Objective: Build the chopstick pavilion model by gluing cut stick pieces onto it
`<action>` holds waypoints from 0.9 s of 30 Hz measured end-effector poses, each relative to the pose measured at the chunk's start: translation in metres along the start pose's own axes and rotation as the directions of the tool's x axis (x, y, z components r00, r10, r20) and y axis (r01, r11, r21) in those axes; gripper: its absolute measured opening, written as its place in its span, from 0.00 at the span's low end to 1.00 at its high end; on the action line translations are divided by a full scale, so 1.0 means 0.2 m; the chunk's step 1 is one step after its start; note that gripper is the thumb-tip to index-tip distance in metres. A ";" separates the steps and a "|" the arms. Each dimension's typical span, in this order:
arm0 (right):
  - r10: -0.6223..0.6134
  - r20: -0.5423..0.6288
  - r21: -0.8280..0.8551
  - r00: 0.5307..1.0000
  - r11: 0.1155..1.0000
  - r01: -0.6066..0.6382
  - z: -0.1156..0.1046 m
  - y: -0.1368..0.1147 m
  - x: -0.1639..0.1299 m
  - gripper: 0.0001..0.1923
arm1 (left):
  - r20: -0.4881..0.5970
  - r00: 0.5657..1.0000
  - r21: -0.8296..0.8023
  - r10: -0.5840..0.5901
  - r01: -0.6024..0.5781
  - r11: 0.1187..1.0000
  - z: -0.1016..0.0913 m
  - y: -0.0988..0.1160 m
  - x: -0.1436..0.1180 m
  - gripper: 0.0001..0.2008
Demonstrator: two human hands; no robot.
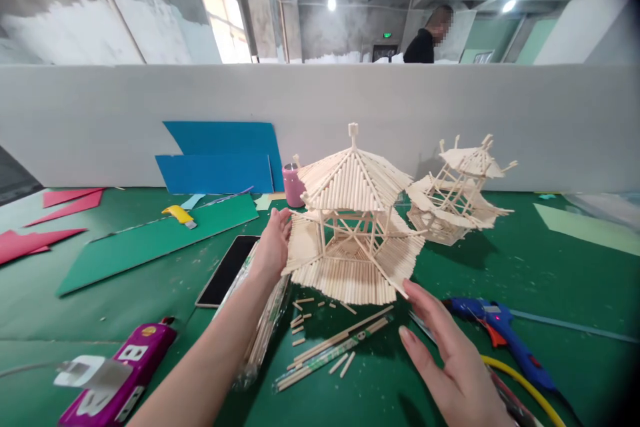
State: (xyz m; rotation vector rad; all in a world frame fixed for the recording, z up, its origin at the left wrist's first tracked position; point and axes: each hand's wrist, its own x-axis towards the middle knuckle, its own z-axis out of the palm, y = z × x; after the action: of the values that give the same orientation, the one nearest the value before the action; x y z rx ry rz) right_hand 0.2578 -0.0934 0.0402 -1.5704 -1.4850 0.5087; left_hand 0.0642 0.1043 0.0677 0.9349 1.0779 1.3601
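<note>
A pavilion model made of wooden sticks (353, 227) stands lifted slightly above the green table. My left hand (273, 247) holds its left lower roof edge from beneath. My right hand (445, 353) is open, fingers spread, with a fingertip touching the model's front right corner. Loose wooden sticks (335, 343) lie on the table under the model, and a wrapped bundle of sticks (263, 337) lies under my left forearm.
A second stick pavilion (457, 197) sits to the right. A blue glue gun (500, 327) with yellow cord, a phone (227, 270), a purple power strip (123, 373), a pink cup (293, 185), a yellow knife (179, 215), coloured card sheets. A person stands beyond the white partition (100, 120).
</note>
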 end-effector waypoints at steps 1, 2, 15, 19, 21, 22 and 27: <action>0.000 0.010 0.010 1.000 1.000 0.000 0.00 -0.01 0.00 0.23 | 0.014 1.000 0.018 0.008 -0.009 1.000 0.00 0.00 0.03 0.25; 0.002 0.019 0.019 1.000 1.000 -0.003 0.00 -0.02 -0.01 0.23 | 0.026 0.999 0.041 0.021 -0.022 0.999 0.01 0.00 0.06 0.25; -0.089 0.101 0.066 0.991 0.994 0.083 0.10 -0.01 -0.13 0.10 | 0.192 0.821 0.650 0.537 -0.517 0.557 -0.28 -0.03 -0.42 0.05; -0.089 0.211 0.129 0.974 0.990 0.062 0.19 0.01 -0.14 0.10 | 0.460 0.786 0.729 0.412 -0.600 0.331 -0.38 -0.12 -0.54 0.05; -0.070 0.239 0.140 0.968 0.989 0.037 0.24 0.04 -0.16 0.10 | 0.531 0.776 0.758 0.341 -0.615 0.217 -0.41 -0.15 -0.56 0.07; -0.065 0.250 0.140 0.966 0.990 0.030 0.26 0.06 -0.16 0.10 | 0.557 0.773 0.770 0.302 -0.618 0.162 -0.42 -0.16 -0.56 0.08; -0.019 0.292 0.142 0.956 0.990 -0.024 0.32 0.13 -0.21 0.10 | 0.642 0.760 0.766 0.095 -0.640 -0.058 -0.40 -0.20 -0.54 0.11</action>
State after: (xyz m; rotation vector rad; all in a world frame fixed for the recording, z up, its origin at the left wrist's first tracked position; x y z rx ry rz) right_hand 0.2133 -0.1097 -0.0248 -1.4279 -1.6256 0.8620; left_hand 0.0064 -0.0115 0.0118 2.6993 1.4261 0.4496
